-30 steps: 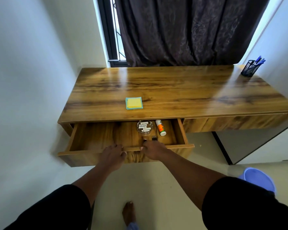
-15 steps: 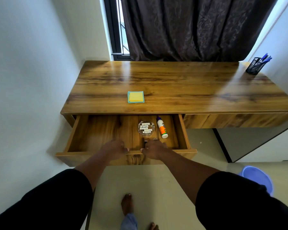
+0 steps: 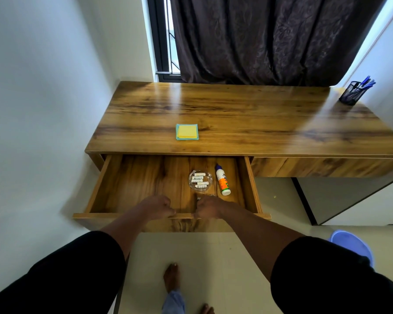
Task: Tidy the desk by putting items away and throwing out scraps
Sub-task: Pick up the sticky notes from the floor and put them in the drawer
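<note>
Left grip: the left hand (image 3: pixel 156 207) is curled into a loose fist over the front edge of the drawer (image 3: pixel 114 184), fingers folded down on the board's top rim, hooked on that rim and holding nothing else.
Right grip: the right hand (image 3: pixel 208 207) is curled the same way just beside it on the same front edge, fingers pressed together over the rim; something small and dark shows just past its knuckles, too blurred to tell what it is.
Drawer: pulled well out from under the left part of the tabletop (image 3: pixel 247 114), its wooden floor bare on the left half.
Glass dish (image 3: pixel 200 180): sits in the right half of the drawer, holding several small white cylinders lying flat.
Glue bottle (image 3: pixel 222 182): lies on its side just right of the dish, white with an orange label, cap end pointing toward the back of the drawer.
Sticky notes (image 3: pixel 187 132): a yellow pad on a teal one, flat on the tabletop above the drawer, well apart from both hands.
Pen holder (image 3: pixel 352 92): black mesh cup with blue pens, at the far right corner.
Floor: a blue bin (image 3: pixel 354 248) stands at the right, near the person's right sleeve.
</note>
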Tool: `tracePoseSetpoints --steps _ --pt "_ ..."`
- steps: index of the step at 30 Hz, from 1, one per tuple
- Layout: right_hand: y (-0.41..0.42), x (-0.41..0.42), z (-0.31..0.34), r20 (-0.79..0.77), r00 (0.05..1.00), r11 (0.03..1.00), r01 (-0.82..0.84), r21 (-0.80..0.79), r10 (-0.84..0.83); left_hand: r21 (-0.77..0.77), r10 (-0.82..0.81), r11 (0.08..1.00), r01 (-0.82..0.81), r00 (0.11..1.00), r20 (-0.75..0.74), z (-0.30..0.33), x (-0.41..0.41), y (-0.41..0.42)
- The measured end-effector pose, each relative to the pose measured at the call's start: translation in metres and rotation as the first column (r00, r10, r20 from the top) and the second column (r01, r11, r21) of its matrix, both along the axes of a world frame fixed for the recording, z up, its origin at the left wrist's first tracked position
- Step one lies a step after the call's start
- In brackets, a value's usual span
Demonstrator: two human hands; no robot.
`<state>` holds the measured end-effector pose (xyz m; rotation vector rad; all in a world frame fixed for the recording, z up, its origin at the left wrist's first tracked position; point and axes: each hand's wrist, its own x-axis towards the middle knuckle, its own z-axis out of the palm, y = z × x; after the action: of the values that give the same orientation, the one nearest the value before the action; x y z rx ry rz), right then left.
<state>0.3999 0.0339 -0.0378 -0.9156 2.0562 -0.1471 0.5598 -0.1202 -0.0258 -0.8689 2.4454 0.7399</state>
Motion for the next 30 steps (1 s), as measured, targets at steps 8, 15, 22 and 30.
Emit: tracePoseSetpoints --steps 8,15,22,30 --pt "0.003 -0.001 -0.003 0.050 0.985 0.980 -0.170 0.104 0.165 0.102 0.016 0.994 -0.029 0.992 0.123 -0.002 0.001 0.001" --pt "-0.001 0.001 -0.005 0.253 0.956 0.952 -0.210 0.224 0.151 0.165 -0.003 0.986 -0.039 0.968 0.249 -0.013 0.004 -0.001" --pt "0.004 0.009 -0.014 0.364 0.929 0.926 -0.189 0.326 0.062 0.321 0.028 0.937 -0.139 0.945 0.326 -0.017 0.004 0.000" --pt "0.008 0.013 -0.024 0.441 0.897 0.904 -0.197 0.379 0.011 0.371 0.029 0.905 -0.208 0.900 0.435 -0.022 0.006 0.011"
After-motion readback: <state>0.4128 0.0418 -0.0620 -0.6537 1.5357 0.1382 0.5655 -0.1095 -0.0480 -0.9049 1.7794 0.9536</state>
